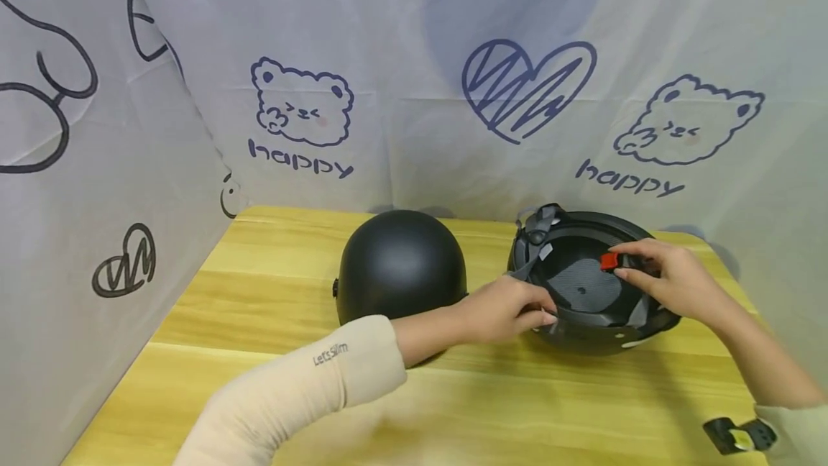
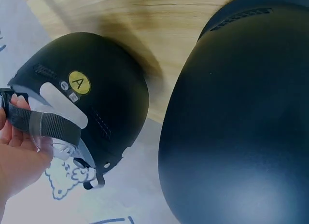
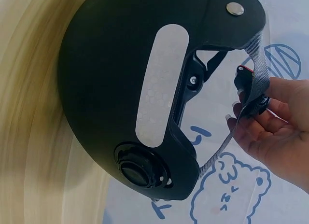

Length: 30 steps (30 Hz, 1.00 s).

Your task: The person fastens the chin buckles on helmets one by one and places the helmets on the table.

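An open-face black helmet (image 1: 582, 336) lies upside down on the right of the table, its dark padded inside facing up. At its near left rim, my left hand (image 1: 501, 308) pinches a dark grey chin strap (image 2: 58, 130). Over the helmet's right side, my right hand (image 1: 682, 282) holds the strap's buckle (image 3: 256, 105), whose red part (image 1: 609, 261) shows between thumb and forefinger. Grey webbing (image 3: 260, 64) runs from the buckle to the helmet's edge. A pale oblong patch (image 3: 163, 84) and a round black knob (image 3: 137, 168) mark the shell in the right wrist view.
A second black helmet (image 1: 401, 265) sits dome up to the left, under and behind my left forearm. A small black device with a yellow patch (image 1: 740, 437) is by my right sleeve. White curtains (image 1: 401, 128) with drawings border the wooden table (image 1: 259, 293).
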{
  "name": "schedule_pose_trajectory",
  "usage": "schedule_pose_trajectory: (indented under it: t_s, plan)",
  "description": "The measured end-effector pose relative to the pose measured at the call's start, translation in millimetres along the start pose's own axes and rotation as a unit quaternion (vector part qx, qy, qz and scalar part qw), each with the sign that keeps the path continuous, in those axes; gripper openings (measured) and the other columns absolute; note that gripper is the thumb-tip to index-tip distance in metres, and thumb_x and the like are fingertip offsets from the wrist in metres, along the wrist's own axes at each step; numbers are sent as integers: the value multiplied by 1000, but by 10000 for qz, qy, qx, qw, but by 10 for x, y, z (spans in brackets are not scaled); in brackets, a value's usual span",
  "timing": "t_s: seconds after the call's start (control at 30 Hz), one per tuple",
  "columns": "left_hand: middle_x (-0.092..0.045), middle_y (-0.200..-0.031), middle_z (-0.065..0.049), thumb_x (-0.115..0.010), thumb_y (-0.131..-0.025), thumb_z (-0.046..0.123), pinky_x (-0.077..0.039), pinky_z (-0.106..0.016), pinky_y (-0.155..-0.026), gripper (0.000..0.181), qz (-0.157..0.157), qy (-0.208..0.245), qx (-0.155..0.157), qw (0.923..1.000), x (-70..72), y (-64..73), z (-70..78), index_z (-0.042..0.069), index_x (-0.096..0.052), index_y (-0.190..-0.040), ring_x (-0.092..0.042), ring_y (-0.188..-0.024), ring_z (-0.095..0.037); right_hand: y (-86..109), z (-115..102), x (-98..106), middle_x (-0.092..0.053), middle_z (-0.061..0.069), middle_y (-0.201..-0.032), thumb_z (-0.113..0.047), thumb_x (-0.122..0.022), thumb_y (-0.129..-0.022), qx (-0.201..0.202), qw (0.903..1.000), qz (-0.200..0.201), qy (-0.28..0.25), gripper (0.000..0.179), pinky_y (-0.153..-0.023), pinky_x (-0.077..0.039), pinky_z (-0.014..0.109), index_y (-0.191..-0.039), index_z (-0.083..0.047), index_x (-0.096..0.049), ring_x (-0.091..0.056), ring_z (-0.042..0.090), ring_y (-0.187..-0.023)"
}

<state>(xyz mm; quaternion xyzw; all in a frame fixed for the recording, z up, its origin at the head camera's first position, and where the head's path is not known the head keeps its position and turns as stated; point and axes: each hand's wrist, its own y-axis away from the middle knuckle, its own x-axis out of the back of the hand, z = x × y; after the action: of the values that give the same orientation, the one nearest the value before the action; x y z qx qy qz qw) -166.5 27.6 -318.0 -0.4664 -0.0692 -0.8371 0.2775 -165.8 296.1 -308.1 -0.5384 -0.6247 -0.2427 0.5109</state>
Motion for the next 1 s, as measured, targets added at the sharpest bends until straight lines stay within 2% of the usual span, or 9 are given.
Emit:
schedule_pose_trajectory:
  t_s: [0.1, 0.23, 0.3, 0.37, 0.47, 0.53, 0.7, 0.83, 1.0]
  plan:
    - [-71, -89, -7, -55, -94, 15, -42, -8, -61, 19, 250, 831, 367, 9956, 27, 17, -24, 4, -66, -105, -61, -70, -6, 9, -15, -6, -62, 27, -100, -8, -67, -84, -225, 9995, -23, -205, 34, -51, -44, 23, -115, 5, -60, -63, 32, -75]
    - [-70, -86, -14, -54, -94, 10, -43, -12, -56, 19, 636, 1655, 730, 9814, 77, 6, -41, -1, -64, -104, -67, -77, -23, 28, -22, -27, -63, 27, -98, -7, -68, -83, -206, 9993, 124, -293, 34, -49, -42, 21, -114, 4, -61, -63, 29, -72]
    - [-69, -87, -15, -54, -94, 9, -42, -13, -56, 19, 818, 1783, 883, 9766, 107, -8, -46, -1, -64, -106, -65, -77, -24, 37, -23, -32, -63, 26, -97, -5, -69, -81, -149, 9992, 197, -306, 33, -51, -43, 21, -112, 3, -62, -63, 24, -71]
    - [-69, -88, -15, -54, -93, 9, -40, -13, -56, 20, 971, 1813, 976, 9738, 132, -34, -55, -1, -64, -107, -62, -73, -19, 52, -17, -29, -63, 26, -97, -4, -70, -80, -149, 9988, 272, -372, 32, -52, -44, 20, -110, 2, -62, -61, 11, -71]
    - [-67, -92, -14, -54, -94, 10, -40, -12, -58, 22, 1168, 1862, 1088, 9694, 168, -75, -68, 0, -64, -110, -55, -69, -8, 67, -6, -22, -64, 24, -96, -1, -71, -77, -131, 9979, 454, -433, 30, -54, -44, 18, -106, 0, -64, -50, -10, -70]
    - [-67, -93, -15, -54, -94, 10, -40, -12, -58, 23, 1299, 1991, 1177, 9642, 187, -100, -74, 0, -64, -113, -53, -68, -5, 71, -2, -17, -64, 24, -97, 0, -71, -76, -127, 9973, 537, -478, 30, -56, -44, 16, -105, -2, -64, -43, -19, -73]
    - [-67, -95, -16, -53, -94, 9, -43, -14, -57, 25, 1536, 2507, 1549, 9432, 199, -145, -85, 4, -64, -116, -57, -65, -8, 62, -18, -18, -64, 24, -99, -2, -72, -76, -79, 9966, 600, -553, 30, -61, -44, 10, -105, -3, -64, -38, -24, -79]
    - [-67, -97, -17, -52, -94, 6, -46, -15, -55, 26, 1624, 2942, 1681, 9267, 176, -199, -80, 6, -64, -117, -59, -61, -10, 72, -27, -14, -63, 25, -100, -2, -71, -77, -134, 9965, 593, -577, 29, -60, -44, 11, -105, -2, -64, -38, -24, -79]
    - [-65, -95, -10, -51, -93, 1, -39, -16, -50, 29, 1719, 3147, 1729, 9173, 140, -262, -64, 12, -66, -116, -46, -55, -7, 89, -16, -4, -62, 26, -101, -4, -71, -78, -237, 9968, 520, -556, 29, -58, -45, 14, -107, -2, -63, -39, -23, -76]
